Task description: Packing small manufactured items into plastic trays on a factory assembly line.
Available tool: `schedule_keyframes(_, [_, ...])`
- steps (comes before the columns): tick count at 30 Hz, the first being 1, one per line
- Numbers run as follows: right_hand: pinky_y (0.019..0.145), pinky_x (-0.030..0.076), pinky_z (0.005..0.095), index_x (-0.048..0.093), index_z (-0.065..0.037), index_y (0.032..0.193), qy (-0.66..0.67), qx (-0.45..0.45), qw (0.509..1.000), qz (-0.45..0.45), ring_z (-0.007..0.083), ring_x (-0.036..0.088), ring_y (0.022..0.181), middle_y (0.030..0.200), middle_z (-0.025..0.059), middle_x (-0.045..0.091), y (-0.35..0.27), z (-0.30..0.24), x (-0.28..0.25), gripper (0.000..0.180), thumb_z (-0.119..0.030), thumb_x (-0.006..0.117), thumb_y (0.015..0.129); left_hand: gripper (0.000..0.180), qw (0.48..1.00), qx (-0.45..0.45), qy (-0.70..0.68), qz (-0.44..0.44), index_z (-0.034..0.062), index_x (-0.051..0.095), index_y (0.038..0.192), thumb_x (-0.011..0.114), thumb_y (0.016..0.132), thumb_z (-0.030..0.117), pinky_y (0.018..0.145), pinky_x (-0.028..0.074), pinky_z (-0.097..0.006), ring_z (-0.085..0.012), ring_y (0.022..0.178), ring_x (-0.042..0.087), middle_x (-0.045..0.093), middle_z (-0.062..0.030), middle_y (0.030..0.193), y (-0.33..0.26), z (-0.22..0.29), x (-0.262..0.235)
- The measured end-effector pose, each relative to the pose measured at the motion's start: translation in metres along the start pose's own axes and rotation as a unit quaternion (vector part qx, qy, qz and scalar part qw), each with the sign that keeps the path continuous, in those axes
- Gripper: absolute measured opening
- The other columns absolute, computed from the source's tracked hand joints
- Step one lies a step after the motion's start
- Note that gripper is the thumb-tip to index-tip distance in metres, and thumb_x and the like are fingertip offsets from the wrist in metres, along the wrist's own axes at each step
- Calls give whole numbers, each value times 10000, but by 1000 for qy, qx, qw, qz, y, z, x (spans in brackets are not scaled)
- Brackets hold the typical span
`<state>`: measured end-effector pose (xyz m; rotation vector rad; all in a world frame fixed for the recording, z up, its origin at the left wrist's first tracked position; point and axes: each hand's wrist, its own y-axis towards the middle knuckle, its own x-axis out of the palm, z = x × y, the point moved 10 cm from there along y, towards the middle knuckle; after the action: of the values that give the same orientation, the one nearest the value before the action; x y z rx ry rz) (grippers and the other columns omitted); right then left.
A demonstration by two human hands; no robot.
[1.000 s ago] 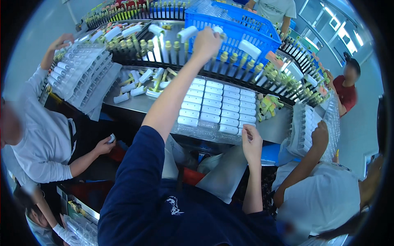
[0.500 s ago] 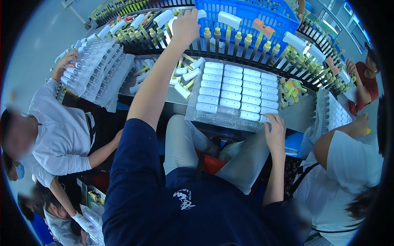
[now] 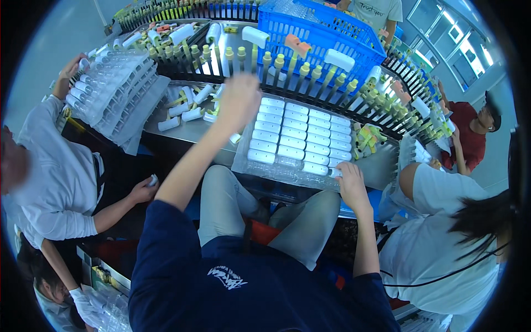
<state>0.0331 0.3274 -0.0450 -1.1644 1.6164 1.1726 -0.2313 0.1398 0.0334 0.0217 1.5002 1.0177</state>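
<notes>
My left hand is above the gap between the loose white pieces and the tray, smeared by motion; whether it holds anything is hidden. My right hand grips the end of a white plastic casing at the near right corner of a clear plastic tray. Rows of white rounded casings fill the tray in columns. Left of it lie loose white casings with yellow-green stems. Behind the tray, a curved line of dark posts with yellow tips carries some white casings.
A blue crate stands beyond the posts. Yellow-green and orange clips lie right of the tray. Stacked clear trays are at the left, beside a co-worker in white. Another co-worker sits close on the right.
My left hand has come back from the line of posts toward me. My right hand stays at the tray's near right corner. The whole view has shifted slightly, and the line's pieces stand differently.
</notes>
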Motion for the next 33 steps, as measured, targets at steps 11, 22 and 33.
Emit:
schedule_keyframes(11, [696, 510, 268, 448, 64, 1291, 418, 182, 821, 344, 164, 662, 779, 988, 166, 672, 93, 99, -79, 369, -173, 513, 1015, 225, 989, 40, -38, -137, 85, 650, 995, 725, 810, 189, 858, 485, -390, -250, 1025, 578, 605, -75, 998, -113, 48, 29])
schedule_keyframes(22, [803, 507, 370, 670, 97, 1051, 211, 223, 910, 279, 274, 674, 896, 982, 228, 699, 263, 183, -115, 438, -311, 586, 913, 240, 984, 131, -56, -106, 80, 625, 1015, 667, 779, 82, 883, 443, -373, -233, 1041, 565, 590, -70, 990, -127, 63, 25])
schedule_keyframes(33, [851, 509, 499, 530, -34, 1176, -190, 37, 936, 294, 375, 577, 1099, 1186, 176, 609, 292, -46, -74, 387, -244, 660, 877, 273, 981, 126, -74, -127, 21, 574, 1026, 594, 755, -11, 919, 434, -366, -255, 1063, 550, 563, -101, 1046, -131, 58, 29])
